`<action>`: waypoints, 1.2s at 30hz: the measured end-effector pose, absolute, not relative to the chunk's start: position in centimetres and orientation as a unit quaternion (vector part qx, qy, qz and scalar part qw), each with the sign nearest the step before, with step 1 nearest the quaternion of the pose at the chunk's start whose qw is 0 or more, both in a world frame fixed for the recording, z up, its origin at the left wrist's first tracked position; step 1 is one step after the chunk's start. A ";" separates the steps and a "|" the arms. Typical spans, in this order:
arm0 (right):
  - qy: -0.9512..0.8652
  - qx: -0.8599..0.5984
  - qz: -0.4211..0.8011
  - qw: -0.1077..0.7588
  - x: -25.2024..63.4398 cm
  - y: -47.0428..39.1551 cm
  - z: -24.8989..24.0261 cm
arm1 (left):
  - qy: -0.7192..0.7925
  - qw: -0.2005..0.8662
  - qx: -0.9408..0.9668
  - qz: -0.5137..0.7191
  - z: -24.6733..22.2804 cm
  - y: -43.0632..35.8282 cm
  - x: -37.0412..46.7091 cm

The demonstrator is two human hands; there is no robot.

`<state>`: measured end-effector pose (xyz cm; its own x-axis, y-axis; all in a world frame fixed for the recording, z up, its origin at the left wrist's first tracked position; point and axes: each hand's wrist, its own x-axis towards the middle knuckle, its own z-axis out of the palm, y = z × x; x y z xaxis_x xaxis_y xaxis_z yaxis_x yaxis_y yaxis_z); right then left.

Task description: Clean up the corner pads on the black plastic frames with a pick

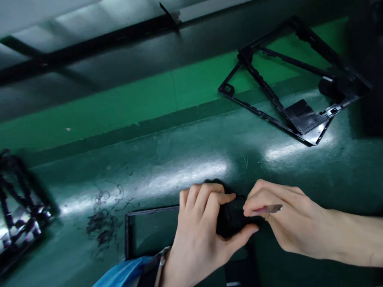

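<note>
A thin black plastic frame (128,235) lies on the green bench in front of me, partly hidden by my left hand. My left hand (203,227) rests over its right part, fingers curled on it, with the thumb and index finger spread around a dark section. Just right of that section, my right hand (284,219) pinches a small flat metal blade (273,208) whose silver end sticks out past the fingers. The blade's other end is hidden by the fingertips. Whether it touches the frame I cannot tell.
Thin black shavings (103,227) lie in a heap left of the frame. Two more black plastic frames (263,113) overlap at the upper right. A pile of black parts (18,199) stands at the left edge. A grey metal ledge (119,63) runs along the back.
</note>
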<state>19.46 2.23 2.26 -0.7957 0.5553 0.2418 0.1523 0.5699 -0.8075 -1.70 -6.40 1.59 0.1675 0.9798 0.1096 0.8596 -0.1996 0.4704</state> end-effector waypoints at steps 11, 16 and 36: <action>-0.831 -0.215 0.434 0.272 19.3 2.0 1.8 | 0.606 0.146 0.756 0.201 1.7 -6.3 -1.8; -0.835 -0.214 0.439 0.255 19.3 2.0 1.9 | 0.608 0.143 0.754 0.203 1.7 -6.3 -1.7; -0.819 -0.201 0.484 0.233 19.1 2.2 1.9 | 0.605 0.147 0.755 0.206 1.7 -6.2 -1.7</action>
